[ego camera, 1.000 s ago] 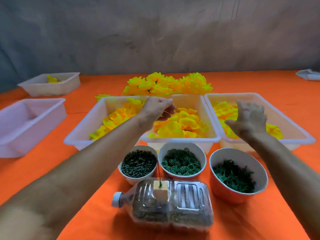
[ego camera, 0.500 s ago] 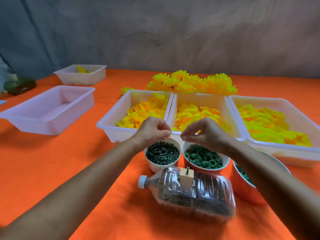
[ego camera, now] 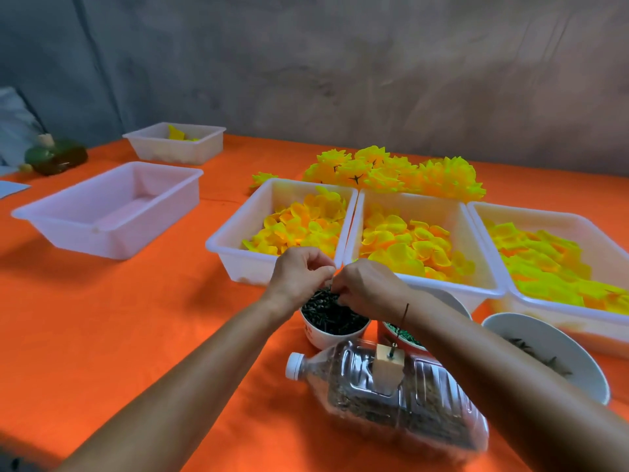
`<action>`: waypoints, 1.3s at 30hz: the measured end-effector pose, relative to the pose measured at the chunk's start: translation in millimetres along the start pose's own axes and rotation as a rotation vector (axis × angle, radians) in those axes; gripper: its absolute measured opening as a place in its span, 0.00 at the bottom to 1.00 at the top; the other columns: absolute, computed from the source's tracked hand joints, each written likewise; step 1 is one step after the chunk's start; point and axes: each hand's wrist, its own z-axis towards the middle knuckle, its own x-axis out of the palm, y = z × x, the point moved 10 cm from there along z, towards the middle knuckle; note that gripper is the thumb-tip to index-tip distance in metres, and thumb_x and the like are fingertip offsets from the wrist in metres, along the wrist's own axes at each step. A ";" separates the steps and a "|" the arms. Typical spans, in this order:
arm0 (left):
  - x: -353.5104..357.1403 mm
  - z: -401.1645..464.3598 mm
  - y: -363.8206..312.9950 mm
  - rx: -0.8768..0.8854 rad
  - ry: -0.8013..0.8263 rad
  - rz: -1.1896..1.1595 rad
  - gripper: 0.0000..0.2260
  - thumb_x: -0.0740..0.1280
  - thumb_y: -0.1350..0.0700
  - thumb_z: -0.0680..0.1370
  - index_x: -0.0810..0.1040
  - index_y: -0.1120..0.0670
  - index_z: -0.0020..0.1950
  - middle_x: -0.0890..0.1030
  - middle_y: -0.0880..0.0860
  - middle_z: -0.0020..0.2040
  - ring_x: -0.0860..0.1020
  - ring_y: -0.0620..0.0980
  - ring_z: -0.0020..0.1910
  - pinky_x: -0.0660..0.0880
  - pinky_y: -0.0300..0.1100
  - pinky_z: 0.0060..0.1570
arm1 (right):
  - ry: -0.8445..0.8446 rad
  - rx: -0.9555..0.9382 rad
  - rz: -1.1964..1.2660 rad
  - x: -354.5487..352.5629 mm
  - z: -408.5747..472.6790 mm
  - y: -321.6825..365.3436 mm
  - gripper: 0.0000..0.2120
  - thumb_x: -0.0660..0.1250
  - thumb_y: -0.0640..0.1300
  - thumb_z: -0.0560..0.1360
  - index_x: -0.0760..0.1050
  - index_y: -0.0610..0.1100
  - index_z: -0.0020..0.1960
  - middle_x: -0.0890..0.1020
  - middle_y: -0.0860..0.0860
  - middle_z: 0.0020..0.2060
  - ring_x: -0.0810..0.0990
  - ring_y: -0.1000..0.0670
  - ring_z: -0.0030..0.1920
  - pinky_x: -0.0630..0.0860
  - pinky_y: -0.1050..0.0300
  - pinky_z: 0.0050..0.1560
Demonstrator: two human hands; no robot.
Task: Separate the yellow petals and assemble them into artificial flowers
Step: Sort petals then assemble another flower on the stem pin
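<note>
Both hands, left hand and right hand, pinch together over the dark-stem cup; what they grip, can't tell. Yellow petals fill trays on orange cloth, grey wall behind. No readable writing.

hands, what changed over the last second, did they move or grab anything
The right hand left the right-hand white tray of yellow petals and met the left hand above the small white cup of dark pieces, fingertips pinched together; what they pinch is too small to tell. Trays, bowls and clear plastic bottle stayed put.
</note>
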 end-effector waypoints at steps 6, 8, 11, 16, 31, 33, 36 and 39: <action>-10.7 1.7 9.0 -0.032 -0.054 -0.051 0.06 0.69 0.66 0.72 0.80 0.56 0.38 0.79 0.52 0.32 0.76 0.48 0.33 0.72 0.41 0.39 | 0.045 -0.063 0.011 13.4 7.3 18.2 0.13 0.65 0.43 0.75 0.78 0.47 0.59 0.81 0.44 0.51 0.78 0.43 0.51 0.74 0.51 0.47; -10.7 1.8 10.5 -0.038 -0.053 -0.057 0.07 0.69 0.66 0.72 0.79 0.55 0.37 0.79 0.51 0.32 0.76 0.48 0.34 0.72 0.41 0.39 | 0.053 -0.061 0.040 17.0 9.3 19.6 0.13 0.65 0.44 0.75 0.78 0.47 0.59 0.81 0.44 0.51 0.79 0.44 0.51 0.74 0.52 0.47; -10.1 1.8 12.7 -0.049 -0.052 -0.072 0.07 0.69 0.66 0.72 0.79 0.55 0.37 0.79 0.52 0.32 0.76 0.49 0.34 0.71 0.41 0.38 | 0.030 -0.018 0.146 16.9 9.3 16.2 0.11 0.67 0.41 0.74 0.79 0.44 0.56 0.81 0.44 0.50 0.79 0.44 0.49 0.75 0.52 0.47; -10.3 1.4 13.6 -0.063 -0.061 -0.079 0.08 0.70 0.65 0.72 0.79 0.54 0.36 0.79 0.52 0.33 0.76 0.49 0.34 0.74 0.43 0.40 | -0.019 0.000 0.261 13.8 4.4 9.2 0.05 0.68 0.38 0.71 0.81 0.42 0.44 0.83 0.45 0.43 0.79 0.45 0.44 0.71 0.54 0.41; -7.6 3.2 12.0 -0.072 -0.088 -0.083 0.08 0.70 0.65 0.72 0.79 0.54 0.35 0.79 0.50 0.32 0.75 0.47 0.32 0.72 0.40 0.39 | -0.025 0.068 0.314 14.0 3.6 0.1 0.09 0.67 0.38 0.72 0.83 0.44 0.49 0.84 0.43 0.46 0.80 0.43 0.46 0.76 0.49 0.48; -7.5 2.8 11.9 -0.074 -0.090 -0.084 0.09 0.69 0.65 0.72 0.79 0.54 0.35 0.79 0.51 0.32 0.75 0.47 0.33 0.72 0.40 0.38 | -0.064 0.056 0.335 11.2 2.1 0.4 0.08 0.66 0.38 0.72 0.83 0.43 0.48 0.83 0.43 0.45 0.79 0.43 0.46 0.75 0.50 0.46; -7.5 1.6 10.4 -0.070 -0.085 -0.082 0.08 0.69 0.65 0.72 0.79 0.54 0.36 0.79 0.51 0.33 0.76 0.48 0.34 0.72 0.40 0.39 | -0.131 0.067 0.365 0.7 0.4 -5.2 0.07 0.67 0.39 0.73 0.83 0.43 0.48 0.81 0.44 0.47 0.78 0.46 0.47 0.73 0.54 0.45; -9.6 -0.1 7.7 -0.066 -0.082 -0.103 0.08 0.69 0.65 0.73 0.79 0.54 0.36 0.80 0.52 0.33 0.75 0.47 0.32 0.72 0.40 0.37 | -0.177 0.116 0.539 -10.1 -3.3 -19.8 0.05 0.68 0.37 0.73 0.83 0.40 0.46 0.82 0.48 0.39 0.78 0.54 0.36 0.71 0.61 0.37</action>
